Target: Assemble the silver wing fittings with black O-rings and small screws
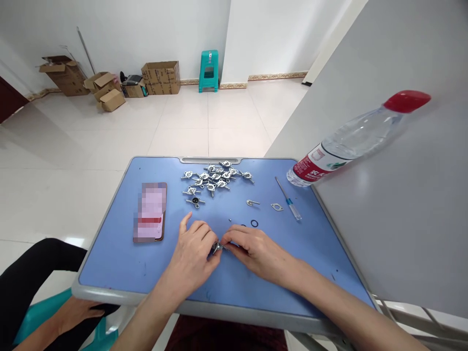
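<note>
My left hand is closed around a small metal valve near the front middle of the blue table. From the right, my right hand pinches the same valve between thumb and fingers; the fingers hide much of it. Just beyond lie a tiny metal part, a black rubber ring and a second ring partly behind my right hand. Farther off are a loose metal lever, a flat oval plate and a valve with an uncovered black face.
Several similar valves are heaped at the table's far middle. A phone lies left. At right are a screwdriver and a water bottle beside a grey panel. Another person's hand rests at lower left.
</note>
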`<action>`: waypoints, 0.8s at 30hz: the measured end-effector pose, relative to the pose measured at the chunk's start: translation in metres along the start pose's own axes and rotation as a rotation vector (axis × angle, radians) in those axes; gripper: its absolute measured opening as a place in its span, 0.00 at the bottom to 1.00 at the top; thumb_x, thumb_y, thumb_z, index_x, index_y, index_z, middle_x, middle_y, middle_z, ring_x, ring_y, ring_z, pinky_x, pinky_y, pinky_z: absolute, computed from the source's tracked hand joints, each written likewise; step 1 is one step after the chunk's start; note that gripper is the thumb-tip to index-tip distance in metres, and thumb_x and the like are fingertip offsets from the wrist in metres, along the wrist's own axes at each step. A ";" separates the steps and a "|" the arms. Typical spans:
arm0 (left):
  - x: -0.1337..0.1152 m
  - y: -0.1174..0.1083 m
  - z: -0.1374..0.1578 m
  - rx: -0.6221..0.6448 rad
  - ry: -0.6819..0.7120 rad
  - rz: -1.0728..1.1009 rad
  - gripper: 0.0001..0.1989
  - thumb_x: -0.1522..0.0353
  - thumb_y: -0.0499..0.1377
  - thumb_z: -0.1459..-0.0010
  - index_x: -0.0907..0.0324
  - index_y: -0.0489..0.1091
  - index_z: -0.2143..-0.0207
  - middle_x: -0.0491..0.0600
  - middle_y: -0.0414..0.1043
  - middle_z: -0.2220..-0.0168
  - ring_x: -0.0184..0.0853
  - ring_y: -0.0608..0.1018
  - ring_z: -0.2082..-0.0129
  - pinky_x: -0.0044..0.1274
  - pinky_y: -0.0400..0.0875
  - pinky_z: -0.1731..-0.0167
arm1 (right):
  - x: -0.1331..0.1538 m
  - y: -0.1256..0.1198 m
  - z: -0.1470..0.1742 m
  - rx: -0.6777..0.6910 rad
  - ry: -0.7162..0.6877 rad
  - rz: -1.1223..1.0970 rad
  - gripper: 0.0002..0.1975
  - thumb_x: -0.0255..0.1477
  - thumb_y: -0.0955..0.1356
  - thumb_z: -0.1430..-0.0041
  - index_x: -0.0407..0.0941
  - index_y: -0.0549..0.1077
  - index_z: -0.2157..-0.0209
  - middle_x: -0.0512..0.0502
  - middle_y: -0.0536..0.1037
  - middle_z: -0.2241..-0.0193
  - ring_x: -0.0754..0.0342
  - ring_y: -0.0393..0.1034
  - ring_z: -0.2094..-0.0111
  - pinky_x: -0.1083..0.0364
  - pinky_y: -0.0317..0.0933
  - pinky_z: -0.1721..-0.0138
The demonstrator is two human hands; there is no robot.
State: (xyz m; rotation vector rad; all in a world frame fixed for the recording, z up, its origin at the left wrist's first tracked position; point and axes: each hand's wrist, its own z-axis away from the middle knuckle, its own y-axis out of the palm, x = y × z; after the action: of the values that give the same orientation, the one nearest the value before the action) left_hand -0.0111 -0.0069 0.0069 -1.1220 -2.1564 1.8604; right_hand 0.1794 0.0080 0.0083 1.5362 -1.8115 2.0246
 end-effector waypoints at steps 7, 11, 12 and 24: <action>0.000 0.001 0.000 -0.007 0.002 0.001 0.05 0.74 0.57 0.42 0.57 0.64 0.70 0.44 0.69 0.70 0.36 0.73 0.62 0.45 0.54 0.40 | -0.002 0.002 0.000 0.035 0.003 0.062 0.09 0.23 0.61 0.34 0.43 0.73 0.62 0.45 0.75 0.68 0.56 0.70 0.71 0.57 0.65 0.69; 0.000 0.001 0.000 -0.002 -0.005 -0.010 0.05 0.74 0.57 0.42 0.58 0.64 0.70 0.44 0.69 0.69 0.35 0.73 0.62 0.44 0.53 0.39 | -0.001 0.001 0.000 0.036 0.007 0.037 0.10 0.24 0.60 0.33 0.43 0.72 0.62 0.45 0.75 0.68 0.55 0.70 0.71 0.57 0.65 0.69; 0.000 0.001 0.001 -0.001 -0.008 -0.013 0.05 0.75 0.57 0.43 0.58 0.64 0.70 0.44 0.69 0.69 0.35 0.73 0.62 0.44 0.53 0.39 | 0.000 0.001 0.000 0.034 0.010 0.027 0.10 0.24 0.60 0.33 0.43 0.72 0.62 0.45 0.74 0.68 0.55 0.69 0.70 0.56 0.65 0.68; 0.000 0.001 0.001 -0.012 -0.002 -0.023 0.04 0.74 0.56 0.42 0.58 0.66 0.70 0.44 0.69 0.70 0.35 0.73 0.63 0.44 0.54 0.40 | 0.005 -0.001 -0.002 0.018 0.038 -0.024 0.08 0.20 0.61 0.37 0.45 0.68 0.64 0.48 0.75 0.69 0.56 0.70 0.70 0.58 0.64 0.69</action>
State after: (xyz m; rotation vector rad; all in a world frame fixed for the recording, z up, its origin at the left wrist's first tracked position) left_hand -0.0110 -0.0072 0.0054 -1.0939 -2.1748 1.8427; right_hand 0.1764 0.0070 0.0122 1.5054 -1.7574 2.0506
